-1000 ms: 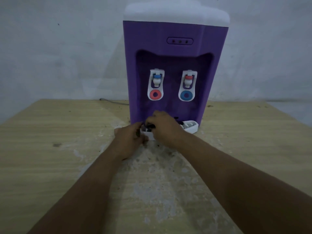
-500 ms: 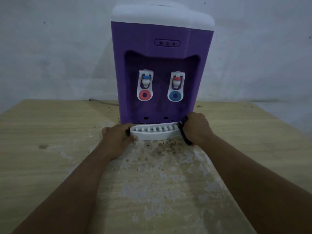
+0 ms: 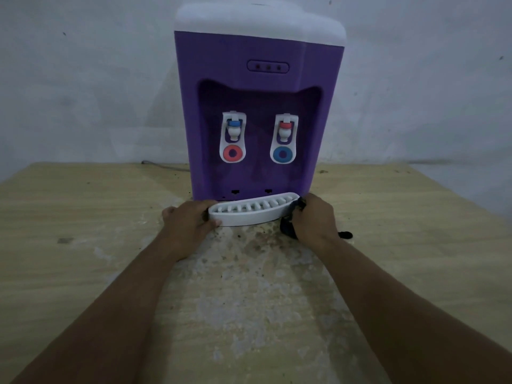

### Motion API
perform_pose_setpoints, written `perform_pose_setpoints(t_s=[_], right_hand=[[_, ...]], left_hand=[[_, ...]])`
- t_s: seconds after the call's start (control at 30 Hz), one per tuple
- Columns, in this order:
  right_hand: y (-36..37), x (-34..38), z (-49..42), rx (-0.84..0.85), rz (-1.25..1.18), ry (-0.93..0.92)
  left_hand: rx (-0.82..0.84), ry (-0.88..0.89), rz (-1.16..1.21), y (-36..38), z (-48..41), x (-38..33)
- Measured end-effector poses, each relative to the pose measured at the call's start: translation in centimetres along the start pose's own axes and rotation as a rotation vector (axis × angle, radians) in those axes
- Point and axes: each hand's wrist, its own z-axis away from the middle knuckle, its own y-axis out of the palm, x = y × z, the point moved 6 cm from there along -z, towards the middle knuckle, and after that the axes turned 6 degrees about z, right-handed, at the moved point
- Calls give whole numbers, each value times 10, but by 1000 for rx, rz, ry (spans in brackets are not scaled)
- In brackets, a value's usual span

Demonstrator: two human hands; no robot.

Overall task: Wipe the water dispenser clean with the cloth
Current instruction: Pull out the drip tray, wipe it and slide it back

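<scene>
A purple water dispenser point(image 3: 257, 106) with a white top and two taps stands at the back of the wooden table point(image 3: 83, 245). Its white slotted drip tray point(image 3: 249, 214) lies at the foot of the dispenser, slightly out from the body. My left hand point(image 3: 188, 223) grips the tray's left end. My right hand point(image 3: 315, 220) grips the tray's right end with a dark cloth point(image 3: 288, 228) bunched under the fingers; a bit of the cloth sticks out behind the wrist.
Dirt specks and pale stains mark the table in front of the dispenser. A cable point(image 3: 163, 166) runs off behind the dispenser to the left. A grey wall stands close behind. The table's right edge slants away at the far right.
My right hand moved from the tray's left part to its right end, uncovering the slots. Since half a second ago both hands have stayed at the tray's ends.
</scene>
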Motion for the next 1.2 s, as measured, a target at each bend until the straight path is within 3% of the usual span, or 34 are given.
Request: perform_pose_setpoints(t_s=[0.2, 0.27, 0.53, 0.83, 0.93, 1.1, 1.2], right_hand=[[21, 63, 40, -10, -17, -457], [23, 72, 43, 22, -43, -525], [14, 37, 12, 3, -27, -286], [16, 51, 9, 17, 19, -316], [21, 56, 9, 29, 36, -299], [39, 94, 28, 111, 17, -488], [33, 95, 32, 158, 57, -505]], left_hand=[[-6, 12, -58, 1, -3, 0], [-11, 12, -49, 1, -3, 1], [-241, -68, 1, -7, -2, 1], [-145, 163, -135, 2, -3, -12], [-149, 161, -102, 0, -1, -16], [-129, 148, -7, -5, 5, -25], [-124, 109, 14, -9, 7, -21]])
